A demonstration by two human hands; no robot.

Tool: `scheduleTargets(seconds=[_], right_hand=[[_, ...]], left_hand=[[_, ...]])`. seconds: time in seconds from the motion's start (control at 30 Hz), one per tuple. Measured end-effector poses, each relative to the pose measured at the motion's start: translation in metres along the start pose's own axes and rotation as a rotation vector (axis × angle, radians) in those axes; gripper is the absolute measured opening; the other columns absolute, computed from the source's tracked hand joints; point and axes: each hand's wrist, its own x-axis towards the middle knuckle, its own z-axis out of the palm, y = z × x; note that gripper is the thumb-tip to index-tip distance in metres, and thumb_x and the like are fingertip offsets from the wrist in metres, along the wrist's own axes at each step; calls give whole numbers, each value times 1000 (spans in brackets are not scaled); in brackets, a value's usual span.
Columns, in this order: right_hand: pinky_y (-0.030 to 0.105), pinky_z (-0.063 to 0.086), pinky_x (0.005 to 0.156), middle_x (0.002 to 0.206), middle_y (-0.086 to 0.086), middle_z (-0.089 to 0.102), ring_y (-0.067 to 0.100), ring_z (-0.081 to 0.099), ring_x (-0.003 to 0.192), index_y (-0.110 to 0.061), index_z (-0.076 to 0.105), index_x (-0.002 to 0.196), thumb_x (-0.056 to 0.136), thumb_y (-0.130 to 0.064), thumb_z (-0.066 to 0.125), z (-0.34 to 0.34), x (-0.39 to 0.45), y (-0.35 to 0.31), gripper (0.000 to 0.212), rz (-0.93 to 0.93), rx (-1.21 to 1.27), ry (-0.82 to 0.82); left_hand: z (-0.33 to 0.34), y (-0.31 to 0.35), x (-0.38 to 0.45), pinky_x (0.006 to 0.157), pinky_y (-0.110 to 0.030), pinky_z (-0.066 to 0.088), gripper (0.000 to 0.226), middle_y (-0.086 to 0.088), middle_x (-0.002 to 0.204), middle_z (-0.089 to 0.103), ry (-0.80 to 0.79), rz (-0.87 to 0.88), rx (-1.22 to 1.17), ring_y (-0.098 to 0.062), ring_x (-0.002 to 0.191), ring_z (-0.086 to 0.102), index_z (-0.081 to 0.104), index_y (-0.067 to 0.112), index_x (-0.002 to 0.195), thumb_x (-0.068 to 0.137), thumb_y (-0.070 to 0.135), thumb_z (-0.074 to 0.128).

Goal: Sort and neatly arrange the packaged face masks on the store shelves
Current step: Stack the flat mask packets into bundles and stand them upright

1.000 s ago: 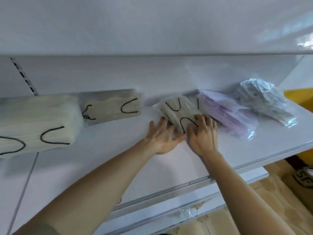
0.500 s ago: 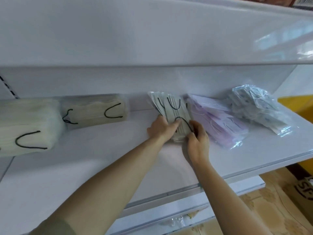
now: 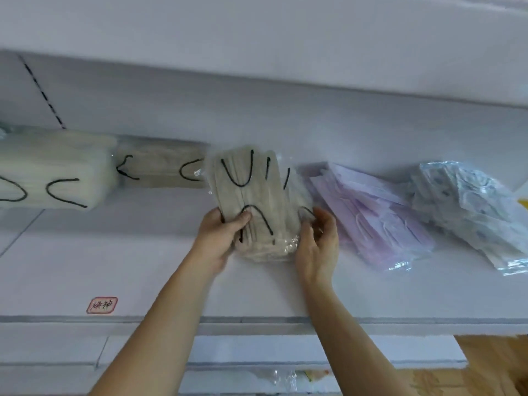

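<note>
Beige mask pack (image 3: 257, 201), black loops, clear wrap

Both bare forearms reach up from six o'clock toward twelve; the left hand (image 3: 221, 237) grips the pack (image 3: 257, 204) at its seven-o'clock corner, thumb on top; the right hand (image 3: 317, 247) cups its four-o'clock edge, palm facing nine o'clock, fingers curled.

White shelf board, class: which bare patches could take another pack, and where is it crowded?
Bare: the white shelf board in front of the cream mask packs, around the red-edged label; also the front strip below the lilac mask pack. Crowded: the back row, from the hand-held beige pack rightwards.
</note>
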Motion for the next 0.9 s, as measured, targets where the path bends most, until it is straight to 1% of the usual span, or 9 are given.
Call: scheduleTargets(seconds=[0.1,0.2,0.3,0.4,0.5,0.6,0.7,0.8,0.9], right_hand=[[32,45,99,116,-4,65,16,59,110,-22,65,120,83,-30,52,1,0,0,41,-9,-35,-25],[45,48,100,105,-6,67,29,63,108,-14,74,113,80,-25,49,4,3,2,43,-94,-154,-77],[47,46,101,112,10,73,41,61,108,-6,76,108,78,-18,50,11,2,8,41,-191,-322,-71],[49,42,109,129,17,64,42,53,122,-8,72,119,83,-15,53,17,-8,11,41,-379,-453,-91],[36,41,112,145,7,53,22,48,133,-16,63,132,92,-23,55,25,-32,-9,42,-419,-321,-290],[35,48,106,136,-6,59,11,56,125,-26,56,136,94,-42,53,37,-61,-36,45,-86,29,-329],[38,48,108,135,-6,62,13,58,126,-35,55,136,93,-53,60,49,-77,-54,47,156,270,-267],[39,53,100,122,-4,72,16,67,116,-35,59,130,99,-37,64,64,-84,-73,32,184,399,-353],[27,55,83,101,-7,75,11,70,95,-26,63,119,101,-9,61,81,-93,-91,25,-7,321,-303]], left_hand=[[-13,0,-25,91,-39,56,22,-11,110,78,40,19,-10,-24,104,74,68,2,116,96,-3,62],[-36,16,-38,86,-42,59,23,-15,112,77,73,29,19,-30,105,74,66,0,119,97,-4,61],[-59,36,-43,81,-39,61,21,-13,107,78,124,40,-15,-28,102,75,67,-1,116,98,-6,58],[-71,42,-45,91,-43,57,18,-10,102,79,159,20,-26,-26,98,76,70,3,109,98,-6,58],[-79,40,-45,91,-43,57,21,-12,109,78,154,26,-25,-28,104,74,68,4,115,100,-4,56],[-93,41,-48,102,-46,52,28,-13,122,74,89,60,-78,-27,116,70,64,4,127,100,0,56],[-112,47,-53,106,-49,48,42,-16,131,69,19,66,-203,-29,122,66,57,3,137,95,4,57],[-129,55,-57,109,-50,48,50,-16,135,67,-39,75,-246,-30,126,64,54,4,140,90,8,58],[-145,62,-57,104,-48,51,51,-17,132,68,-73,49,-287,-31,124,64,55,4,138,87,5,58]])
